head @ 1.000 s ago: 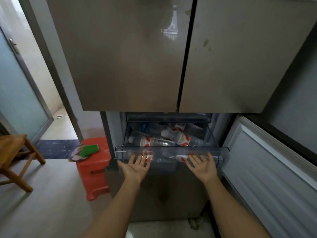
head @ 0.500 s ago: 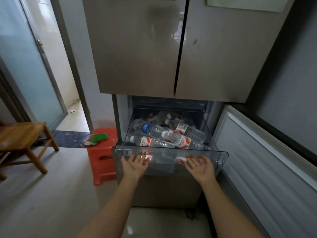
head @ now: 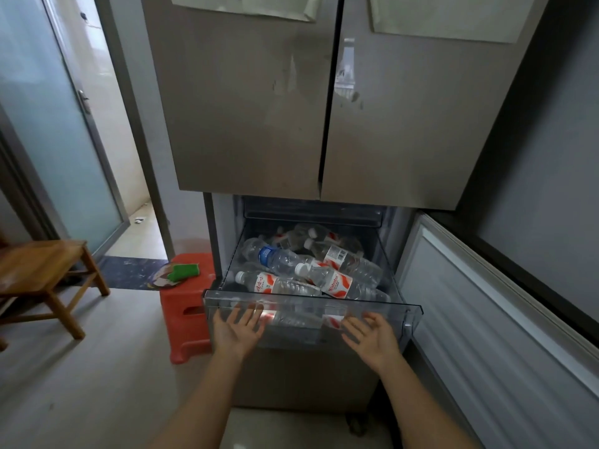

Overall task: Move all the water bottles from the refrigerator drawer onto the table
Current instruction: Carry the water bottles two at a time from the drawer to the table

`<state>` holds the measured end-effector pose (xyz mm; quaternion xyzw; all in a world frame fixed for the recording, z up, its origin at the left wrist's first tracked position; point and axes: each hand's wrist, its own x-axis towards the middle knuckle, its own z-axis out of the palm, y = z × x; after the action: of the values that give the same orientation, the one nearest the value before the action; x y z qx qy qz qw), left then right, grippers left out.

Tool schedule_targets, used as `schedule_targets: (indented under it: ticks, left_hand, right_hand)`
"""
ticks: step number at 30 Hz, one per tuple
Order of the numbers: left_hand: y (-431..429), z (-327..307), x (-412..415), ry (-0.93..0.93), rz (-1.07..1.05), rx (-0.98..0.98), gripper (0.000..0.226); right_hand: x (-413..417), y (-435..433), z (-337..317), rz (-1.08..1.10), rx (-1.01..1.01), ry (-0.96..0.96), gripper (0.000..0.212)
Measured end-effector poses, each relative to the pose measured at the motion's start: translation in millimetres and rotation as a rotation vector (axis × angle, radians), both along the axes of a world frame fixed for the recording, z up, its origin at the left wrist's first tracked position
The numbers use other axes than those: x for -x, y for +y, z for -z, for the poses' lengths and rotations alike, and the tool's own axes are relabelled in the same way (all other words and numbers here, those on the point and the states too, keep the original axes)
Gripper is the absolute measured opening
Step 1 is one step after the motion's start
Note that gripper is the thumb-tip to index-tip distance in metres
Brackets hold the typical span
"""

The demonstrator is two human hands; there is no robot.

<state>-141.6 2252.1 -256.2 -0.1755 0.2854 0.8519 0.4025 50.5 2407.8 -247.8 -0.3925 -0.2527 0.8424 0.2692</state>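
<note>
The clear plastic refrigerator drawer (head: 411, 311) is pulled out below the two closed upper doors. Several water bottles lie piled in it: one with a red-and-white label (head: 334, 281) in front, one with a blue label (head: 269, 254) behind it, more at the back. My left hand (head: 238, 328) has straight fingers spread against the drawer's front wall at its left. My right hand (head: 372, 335) is likewise flat-fingered at the front wall's right side. Neither hand holds a bottle.
The fridge's lower door (head: 505, 319) stands swung open at the right. A red plastic stool (head: 186, 306) with a green sponge (head: 184, 270) on a plate sits left of the drawer. A wooden table (head: 39, 267) stands at far left, by a glass door (head: 42, 124).
The drawer has slid further out, showing more bottles. My view has risen and pulled back. Both hands stay flat at the drawer's front.
</note>
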Motion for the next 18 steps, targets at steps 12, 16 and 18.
schedule_targets:
  ticks: [12, 16, 18]
  left_hand:
    - [-4.0, -48.3, -15.2, 0.946, 0.254, 0.646, 0.025]
    - [-5.8, -59.8, -9.4, 1.378, 0.261, 0.786, 0.024]
    - [-1.5, -55.1, 7.3, 1.569, 0.264, 0.898, 0.023]
  right_hand:
    - [-8.0, 13.9, -58.2, -0.384, -0.566, -0.362, 0.015]
    - [5.7, 13.3, -66.7, -0.444, -0.809, -0.504, 0.017]
    - [17.4, 16.8, -63.8, -0.477, -0.978, -0.601, 0.018]
